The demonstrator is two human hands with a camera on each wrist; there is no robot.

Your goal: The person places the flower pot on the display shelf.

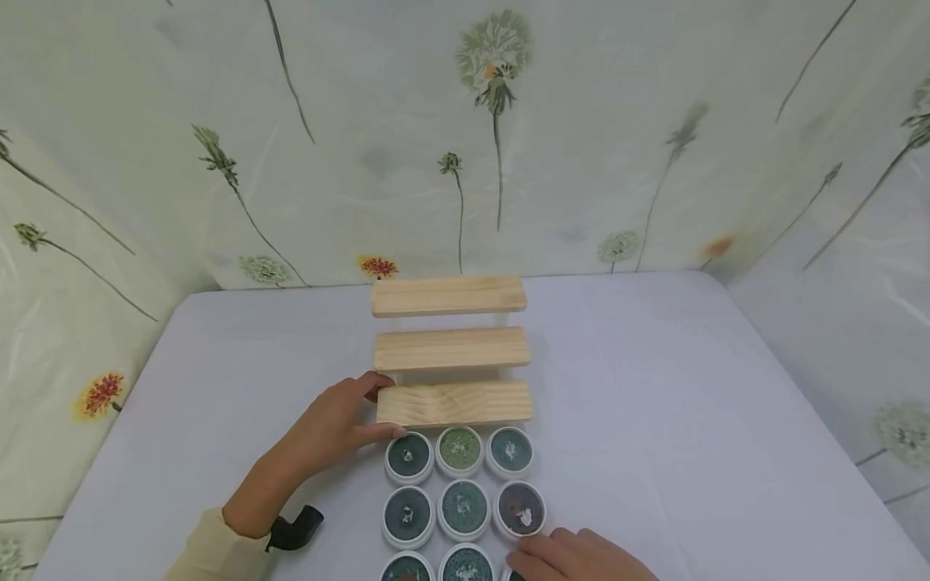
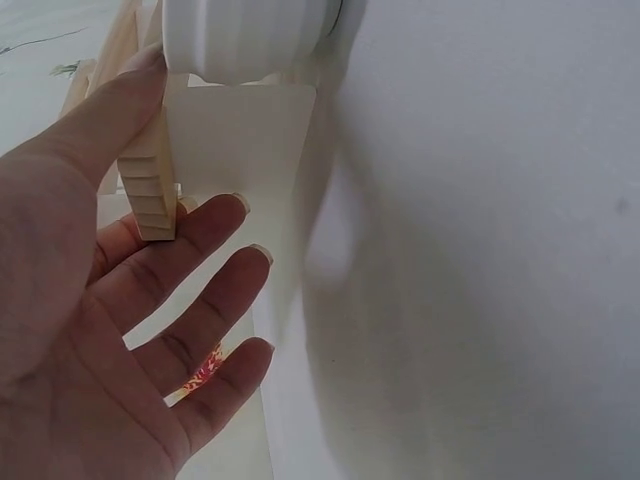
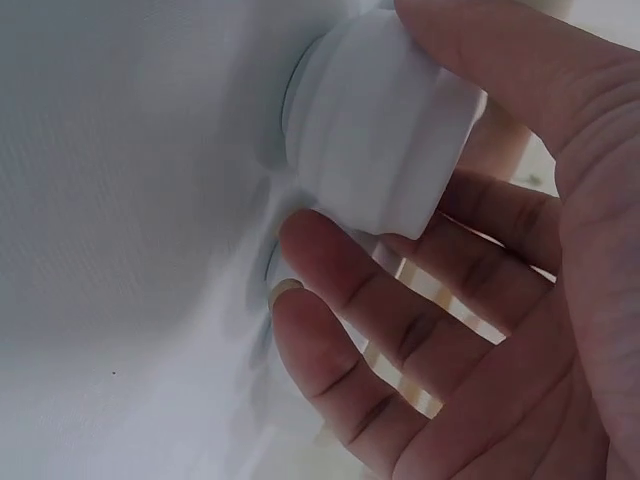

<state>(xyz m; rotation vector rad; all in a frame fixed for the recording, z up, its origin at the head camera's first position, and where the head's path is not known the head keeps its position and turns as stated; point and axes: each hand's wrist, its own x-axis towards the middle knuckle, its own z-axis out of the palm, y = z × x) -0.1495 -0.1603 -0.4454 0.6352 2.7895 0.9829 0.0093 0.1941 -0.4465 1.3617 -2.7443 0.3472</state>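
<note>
A three-step wooden rack has its front board [image 1: 454,404] nearest me in the head view. My left hand [image 1: 327,426] grips that board at its left end, thumb in front and fingers behind. In the left wrist view the board's end [image 2: 148,190] lies between thumb and fingers, below a white pot [image 2: 250,40]. Small round white pots with mostly dark green tops stand in rows before the rack, among them one with a lighter green top [image 1: 459,449]. My right hand [image 1: 581,557] holds the nearest right pot [image 3: 375,125] by its sides; the head view mostly hides that pot.
Behind the front board rise the middle board [image 1: 452,349] and back board [image 1: 449,296]. A black pipe-shaped object [image 1: 296,529] lies beside my left wrist. The white-covered table [image 1: 654,387] meets a flower-printed curtain [image 1: 567,177] at the back and sides.
</note>
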